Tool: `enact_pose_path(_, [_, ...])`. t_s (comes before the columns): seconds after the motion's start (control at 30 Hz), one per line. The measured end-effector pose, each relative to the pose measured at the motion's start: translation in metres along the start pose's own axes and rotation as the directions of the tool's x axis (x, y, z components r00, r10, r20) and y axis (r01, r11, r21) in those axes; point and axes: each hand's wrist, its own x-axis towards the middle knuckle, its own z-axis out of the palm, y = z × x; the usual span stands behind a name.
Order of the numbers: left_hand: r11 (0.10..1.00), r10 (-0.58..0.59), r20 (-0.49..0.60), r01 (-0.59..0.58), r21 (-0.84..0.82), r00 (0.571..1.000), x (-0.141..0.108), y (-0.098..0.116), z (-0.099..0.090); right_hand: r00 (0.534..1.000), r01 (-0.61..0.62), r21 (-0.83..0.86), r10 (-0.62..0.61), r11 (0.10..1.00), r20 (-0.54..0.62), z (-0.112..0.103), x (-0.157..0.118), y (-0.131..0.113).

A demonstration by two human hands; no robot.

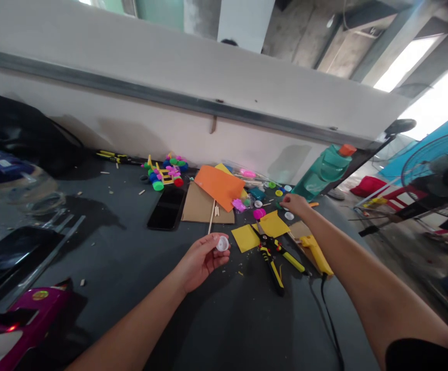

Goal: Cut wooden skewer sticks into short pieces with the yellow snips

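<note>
My left hand [207,262] holds a white bottle cap [222,243] between thumb and fingers, its hollow side towards me. Farther off to the right, my right hand [296,203] has its fingers pinched at the edge of a dark green bottle cap [279,205] on the table. Around it lie more caps, among them a white cap [289,216], a yellow cap [278,193] and a magenta cap [259,213]. Yellow paper [246,238] lies between my hands, with yellow-and-black wire strippers [272,252] partly over it.
A yellow glue gun [316,255] with a black cord lies at the right. Behind are a green bottle [322,175], orange paper [218,185] on cardboard [193,208], a black phone [167,207] and colourful small models [166,172]. A magenta device [34,314] sits front left.
</note>
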Motion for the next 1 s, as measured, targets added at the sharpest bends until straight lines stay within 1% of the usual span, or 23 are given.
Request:
enact_pose_path(0.1, [1.0,0.015,-0.016,-0.015,-0.008,1.0,-0.001,0.0,0.0,0.992,-0.033,0.137,0.049,0.99,-0.117,-0.02,-0.012,-0.008])
enact_pose_path(0.17, [1.0,0.025,-0.019,-0.025,-0.011,1.0,-0.001,0.0,0.0,0.986,-0.01,0.253,0.052,0.967,-0.159,-0.031,-0.028,-0.022])
enact_pose_path(0.23, [0.999,0.03,-0.011,-0.03,-0.011,0.999,-0.001,0.0,0.002,0.987,0.056,0.373,0.005,0.926,-0.162,-0.035,-0.054,-0.043])
enact_pose_path(0.3, [1.0,0.03,0.006,-0.03,-0.008,1.0,-0.002,-0.001,0.004,0.987,0.123,0.466,-0.061,0.876,-0.145,-0.031,-0.09,-0.071])
enact_pose_path(0.33, [1.0,0.028,0.016,-0.027,-0.006,0.999,-0.003,-0.001,0.005,0.984,0.16,0.528,-0.096,0.834,-0.147,-0.027,-0.111,-0.087])
enact_pose_path(0.37, [1.0,0.025,0.026,-0.025,-0.002,0.999,-0.003,-0.002,0.006,0.977,0.213,0.665,-0.171,0.716,-0.129,-0.021,-0.131,-0.102])
enact_pose_path(0.4, [1.0,0.022,0.037,-0.022,0.003,0.999,-0.004,-0.002,0.006,0.96,0.247,0.758,-0.261,0.604,-0.105,-0.016,-0.15,-0.117])
enact_pose_path(0.43, [1.0,0.017,0.048,-0.017,0.006,0.999,-0.006,-0.002,0.007,0.943,0.276,0.815,-0.306,0.509,-0.128,-0.01,-0.168,-0.13])
enact_pose_path(0.47, [1.0,0.01,0.06,-0.01,0.005,0.998,-0.007,-0.003,0.007,0.929,0.313,0.843,-0.327,0.437,-0.175,-0.005,-0.182,-0.141])
enact_pose_path(0.5, [1.0,0.004,0.072,-0.004,0.002,0.997,-0.007,-0.003,0.007,0.91,0.364,0.842,-0.344,0.399,-0.231,-0.001,-0.194,-0.15])
enact_pose_path(0.53, [1.0,-0.002,0.086,0.003,-0.004,0.996,-0.008,-0.003,0.007,0.886,0.424,0.819,-0.363,0.386,-0.288,0.003,-0.202,-0.156])
enact_pose_path(0.6, [1.0,-0.012,0.105,0.013,-0.012,0.994,-0.009,-0.003,0.007,0.846,0.51,0.767,-0.391,0.39,-0.363,0.009,-0.211,-0.163])
enact_pose_path(0.67, [1.0,-0.013,0.109,0.014,-0.01,0.994,-0.009,-0.003,0.007,0.817,0.556,0.729,-0.424,0.4,-0.391,0.012,-0.213,-0.164])
enact_pose_path(0.73, [1.0,-0.013,0.101,0.013,-0.004,0.995,-0.009,-0.003,0.008,0.798,0.58,0.705,-0.459,0.409,-0.39,0.012,-0.213,-0.163])
enact_pose_path(0.8, [1.0,-0.016,0.089,0.016,0.003,0.996,-0.008,-0.004,0.007,0.792,0.591,0.677,-0.476,0.438,-0.384,0.012,-0.213,-0.161])
enact_pose_path(0.9, [1.0,-0.02,0.08,0.018,0.015,0.997,-0.007,-0.005,0.007,0.801,0.584,0.639,-0.48,0.5,-0.357,0.013,-0.212,-0.157])
enact_pose_path(1.0, [0.999,-0.016,0.078,0.014,0.03,0.997,-0.006,-0.005,0.005,0.808,0.574,0.63,-0.489,0.523,-0.33,0.014,-0.21,-0.152])
